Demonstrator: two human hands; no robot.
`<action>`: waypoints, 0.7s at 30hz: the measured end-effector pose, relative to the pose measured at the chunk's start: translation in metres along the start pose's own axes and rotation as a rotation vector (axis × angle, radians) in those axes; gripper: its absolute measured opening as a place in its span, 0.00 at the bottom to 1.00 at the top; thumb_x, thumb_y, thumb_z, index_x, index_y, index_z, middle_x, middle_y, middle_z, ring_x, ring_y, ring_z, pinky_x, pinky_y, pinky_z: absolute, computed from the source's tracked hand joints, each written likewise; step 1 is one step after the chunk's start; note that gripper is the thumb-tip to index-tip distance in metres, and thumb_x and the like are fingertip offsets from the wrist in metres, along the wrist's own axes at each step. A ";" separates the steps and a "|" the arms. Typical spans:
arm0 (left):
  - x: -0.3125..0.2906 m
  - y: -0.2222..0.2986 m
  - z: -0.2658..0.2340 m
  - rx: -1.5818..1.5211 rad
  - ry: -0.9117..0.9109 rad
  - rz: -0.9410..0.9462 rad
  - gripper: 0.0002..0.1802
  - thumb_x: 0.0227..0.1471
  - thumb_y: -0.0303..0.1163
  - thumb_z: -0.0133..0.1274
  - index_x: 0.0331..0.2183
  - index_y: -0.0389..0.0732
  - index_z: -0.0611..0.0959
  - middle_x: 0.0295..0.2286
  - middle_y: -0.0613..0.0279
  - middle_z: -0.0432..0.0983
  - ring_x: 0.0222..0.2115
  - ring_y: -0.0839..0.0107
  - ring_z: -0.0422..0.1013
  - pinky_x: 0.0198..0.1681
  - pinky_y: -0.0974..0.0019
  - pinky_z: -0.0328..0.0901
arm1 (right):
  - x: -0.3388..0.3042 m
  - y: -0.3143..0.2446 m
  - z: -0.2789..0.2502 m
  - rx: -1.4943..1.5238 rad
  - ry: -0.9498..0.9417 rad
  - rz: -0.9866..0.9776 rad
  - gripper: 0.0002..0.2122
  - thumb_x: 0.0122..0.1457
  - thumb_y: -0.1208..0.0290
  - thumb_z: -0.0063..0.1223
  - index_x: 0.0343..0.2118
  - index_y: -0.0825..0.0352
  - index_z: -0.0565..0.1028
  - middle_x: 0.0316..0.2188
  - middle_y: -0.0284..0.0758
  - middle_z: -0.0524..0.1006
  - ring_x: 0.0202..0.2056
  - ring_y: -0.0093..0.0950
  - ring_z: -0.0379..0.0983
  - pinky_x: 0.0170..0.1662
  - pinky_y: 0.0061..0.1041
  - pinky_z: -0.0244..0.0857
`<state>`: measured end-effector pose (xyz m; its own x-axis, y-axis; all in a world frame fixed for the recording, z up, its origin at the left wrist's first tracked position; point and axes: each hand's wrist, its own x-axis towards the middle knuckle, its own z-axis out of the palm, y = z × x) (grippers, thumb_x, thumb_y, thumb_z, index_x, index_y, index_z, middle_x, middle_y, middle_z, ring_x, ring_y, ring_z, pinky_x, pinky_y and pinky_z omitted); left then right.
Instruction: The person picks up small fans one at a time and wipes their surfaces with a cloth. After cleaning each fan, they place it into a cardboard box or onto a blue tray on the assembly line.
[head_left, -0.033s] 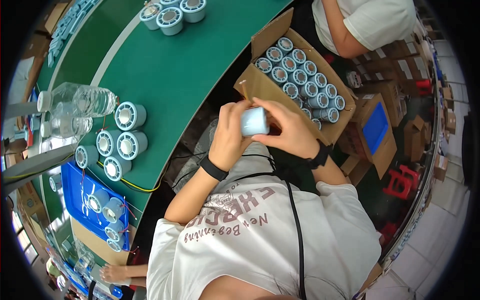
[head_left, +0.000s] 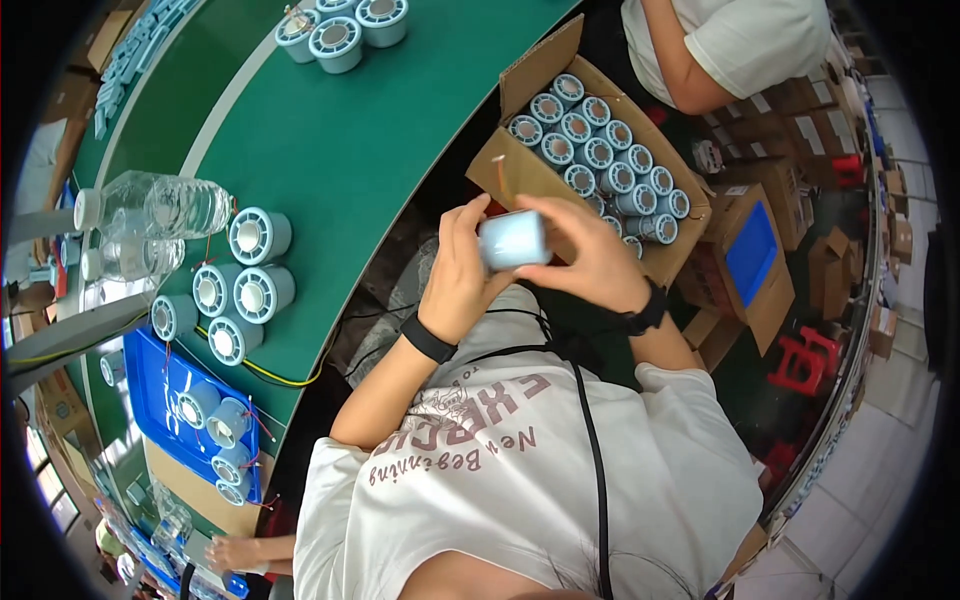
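In front of my chest I hold a light-blue cylindrical housing between both hands. My left hand wraps its left side, fingers closed against it. On the other side my right hand pinches the housing, thumb below and fingers over its upper right; those fingers are slightly blurred. Thin wires with a small white plug stick up beyond the housing. Its end faces are hidden by the angle and my fingers. Just beyond my hands, an open cardboard box holds rows of similar housings with round metallic centres.
Several housings stand on the green table at left, beside clear plastic bottles. A blue tray holds more of them. Another group sits at the far edge. Co-workers' arms show at upper right and lower left.
The housing has turned a little in my hands, and its wires have swung right. My right hand has shifted slightly right. The co-worker's hand at lower left has moved a little.
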<state>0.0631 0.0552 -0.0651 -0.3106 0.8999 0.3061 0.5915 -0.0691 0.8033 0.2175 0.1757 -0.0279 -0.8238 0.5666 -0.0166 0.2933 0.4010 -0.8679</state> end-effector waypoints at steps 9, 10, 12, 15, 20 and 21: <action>0.002 -0.007 -0.005 -0.066 0.030 -0.048 0.26 0.46 0.23 0.60 0.50 0.38 0.74 0.42 0.50 0.68 0.41 0.54 0.69 0.42 0.61 0.67 | -0.020 0.156 -0.095 -0.603 -0.080 0.143 0.34 0.44 0.83 0.60 0.58 0.61 0.64 0.51 0.41 0.68 0.53 0.41 0.61 0.55 0.32 0.60; 0.003 -0.008 -0.005 -0.070 0.048 -0.060 0.25 0.48 0.23 0.59 0.49 0.38 0.75 0.42 0.50 0.69 0.41 0.55 0.69 0.42 0.62 0.67 | -0.019 0.167 -0.093 -0.544 -0.142 0.224 0.36 0.43 0.84 0.59 0.59 0.61 0.62 0.52 0.41 0.67 0.54 0.42 0.60 0.56 0.32 0.58; 0.003 -0.006 -0.010 -0.069 0.070 -0.075 0.24 0.48 0.23 0.59 0.49 0.38 0.75 0.41 0.50 0.69 0.41 0.55 0.69 0.42 0.62 0.67 | -0.016 0.187 -0.078 -0.573 -0.146 0.170 0.38 0.42 0.85 0.58 0.60 0.61 0.61 0.52 0.42 0.67 0.54 0.42 0.60 0.56 0.33 0.58; 0.005 -0.007 -0.018 -0.061 0.125 -0.098 0.23 0.48 0.23 0.58 0.48 0.38 0.76 0.41 0.50 0.70 0.40 0.55 0.70 0.42 0.62 0.67 | -0.003 0.198 -0.066 -0.630 -0.149 0.045 0.41 0.41 0.88 0.57 0.62 0.60 0.58 0.53 0.43 0.65 0.54 0.44 0.61 0.56 0.34 0.58; -0.002 -0.016 -0.026 -0.066 0.126 -0.076 0.19 0.49 0.23 0.57 0.46 0.38 0.78 0.40 0.52 0.71 0.38 0.57 0.70 0.40 0.64 0.67 | 0.013 0.142 -0.091 -0.647 -0.297 0.100 0.36 0.47 0.84 0.56 0.62 0.62 0.59 0.51 0.46 0.67 0.52 0.46 0.63 0.55 0.33 0.60; -0.002 -0.015 -0.028 -0.099 0.112 -0.088 0.18 0.49 0.23 0.57 0.45 0.39 0.78 0.39 0.53 0.71 0.37 0.58 0.71 0.38 0.64 0.67 | 0.024 0.115 -0.101 -0.635 -0.326 0.080 0.34 0.49 0.82 0.57 0.61 0.63 0.60 0.50 0.45 0.68 0.50 0.46 0.65 0.54 0.32 0.62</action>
<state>0.0341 0.0420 -0.0636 -0.4421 0.8512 0.2830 0.4841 -0.0391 0.8741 0.2798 0.3080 -0.0777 -0.8621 0.4075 -0.3013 0.5024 0.7651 -0.4028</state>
